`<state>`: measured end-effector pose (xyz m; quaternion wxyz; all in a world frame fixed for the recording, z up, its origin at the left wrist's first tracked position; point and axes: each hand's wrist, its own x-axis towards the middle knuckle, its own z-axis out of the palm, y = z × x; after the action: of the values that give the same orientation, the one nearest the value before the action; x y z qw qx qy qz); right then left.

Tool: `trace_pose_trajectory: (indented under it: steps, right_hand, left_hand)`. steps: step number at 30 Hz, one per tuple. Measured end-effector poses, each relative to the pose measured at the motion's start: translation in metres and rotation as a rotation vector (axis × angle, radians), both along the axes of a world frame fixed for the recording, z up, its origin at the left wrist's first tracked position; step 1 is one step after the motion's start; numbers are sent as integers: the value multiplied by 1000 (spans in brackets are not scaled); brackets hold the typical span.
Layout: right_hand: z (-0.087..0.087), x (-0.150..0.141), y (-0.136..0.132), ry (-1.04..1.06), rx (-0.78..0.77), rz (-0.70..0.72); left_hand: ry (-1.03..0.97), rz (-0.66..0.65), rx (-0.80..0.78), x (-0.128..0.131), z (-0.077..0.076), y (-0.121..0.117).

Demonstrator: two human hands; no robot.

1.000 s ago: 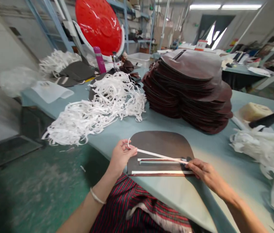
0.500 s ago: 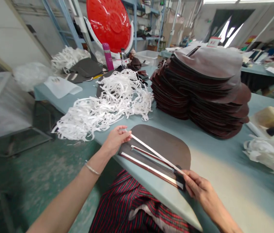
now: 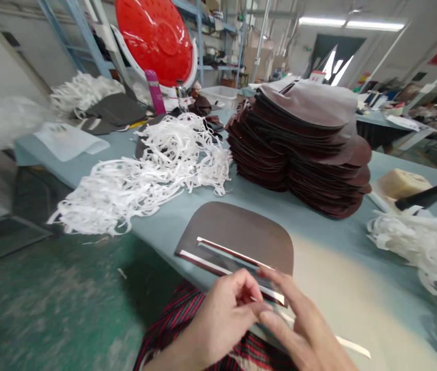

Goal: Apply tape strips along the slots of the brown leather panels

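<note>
A dark brown leather piece (image 3: 237, 232) lies flat at the table's near edge, with two white-edged strips along its straight side. My left hand (image 3: 222, 319) and my right hand (image 3: 303, 330) meet close below it, fingertips pinched together on a thin white tape strip (image 3: 352, 345). The strip trails off to the right over the table. Both hands hover just over the piece's near right corner.
A tall stack of brown leather pieces (image 3: 303, 144) stands behind. Heaps of white strips (image 3: 145, 175) lie to the left, more white strips (image 3: 427, 252) at right. A tan block with a black handle (image 3: 407, 188), a pink bottle (image 3: 151, 90) and a red round cover (image 3: 152, 36) are further off.
My left hand has come off the piece's left end and moved right to meet my right hand. The white strip no longer lies stretched across the piece; it is off it, trailing right.
</note>
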<state>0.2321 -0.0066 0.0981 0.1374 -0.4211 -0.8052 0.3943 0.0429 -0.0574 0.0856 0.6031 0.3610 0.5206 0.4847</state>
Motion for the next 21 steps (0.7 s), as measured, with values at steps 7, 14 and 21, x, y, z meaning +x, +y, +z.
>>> trace_pose_trajectory:
  steps: [7,14,21]
  right_hand:
    - [-12,5,14,-39,-265,101]
    - [-55,26,29,-176,-170,-37]
    - [-65,17,31,-120,-208,-139]
  left_hand:
    - [200,293,-88,-87,-15,-2]
    - [465,223,-93,-122,-35,-4]
    - [740,155,-4,-128,-28,17]
